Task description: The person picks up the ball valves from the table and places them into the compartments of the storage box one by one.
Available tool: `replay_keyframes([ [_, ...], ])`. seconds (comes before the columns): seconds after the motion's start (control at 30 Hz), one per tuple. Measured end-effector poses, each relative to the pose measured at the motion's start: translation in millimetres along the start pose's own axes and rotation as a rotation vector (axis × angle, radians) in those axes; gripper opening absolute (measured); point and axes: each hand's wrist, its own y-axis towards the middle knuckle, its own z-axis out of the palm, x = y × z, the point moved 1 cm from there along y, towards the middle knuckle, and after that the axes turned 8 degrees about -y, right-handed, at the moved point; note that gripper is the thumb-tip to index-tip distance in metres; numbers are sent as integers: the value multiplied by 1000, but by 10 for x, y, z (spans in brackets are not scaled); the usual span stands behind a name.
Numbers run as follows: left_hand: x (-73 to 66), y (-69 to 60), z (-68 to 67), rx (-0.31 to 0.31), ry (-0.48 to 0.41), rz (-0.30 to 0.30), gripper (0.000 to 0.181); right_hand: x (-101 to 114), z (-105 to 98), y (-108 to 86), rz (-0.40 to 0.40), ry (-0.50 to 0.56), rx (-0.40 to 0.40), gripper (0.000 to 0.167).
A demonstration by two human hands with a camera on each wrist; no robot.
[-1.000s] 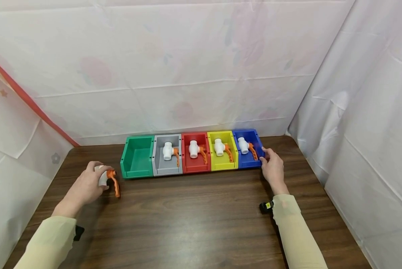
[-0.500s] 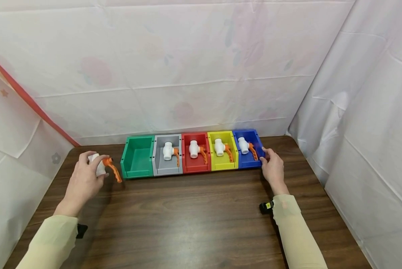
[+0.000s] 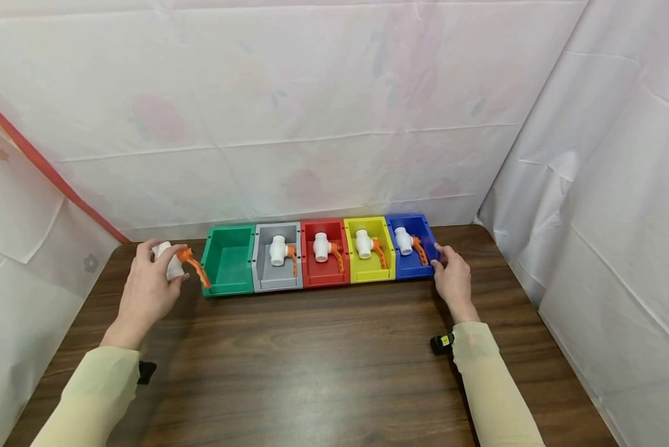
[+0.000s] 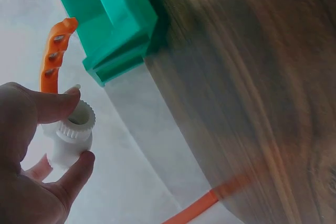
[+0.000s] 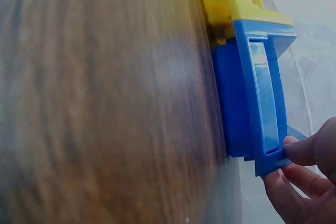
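In the head view my left hand (image 3: 146, 288) holds a white plastic ball valve (image 3: 174, 268) with an orange lever handle, raised above the table just left of the green bin (image 3: 228, 289). The left wrist view shows thumb and fingers pinching the valve's white body (image 4: 73, 144); its orange handle (image 4: 51, 59) points up towards the green bin. At the row's other end, my right hand (image 3: 454, 284) pinches the side wall of the blue bin (image 3: 416, 273), thumb over the rim and fingers outside. Inside the blue bin lies a similar valve (image 3: 404, 241).
Between the green and blue bins stand a grey bin (image 3: 278, 284), a red bin (image 3: 325, 279) and a yellow bin (image 3: 370, 276), each with one white valve inside. The row sits along the back of the brown wooden table (image 3: 312, 360), near the hanging cloth (image 3: 312, 124).
My left hand has lifted the valve and moved slightly right, so the orange handle now overlaps the green bin's left edge in the head view. My right hand stays at the blue bin.
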Motion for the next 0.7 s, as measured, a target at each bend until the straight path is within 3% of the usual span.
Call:
replay_keyframes([
  [0.43, -167, 160, 99, 22, 4, 37, 56, 7, 14, -3, 3, 7, 3, 37],
  [0.7, -239, 272, 229, 102, 15, 65, 58, 9, 4, -9, 5, 2, 1, 37],
])
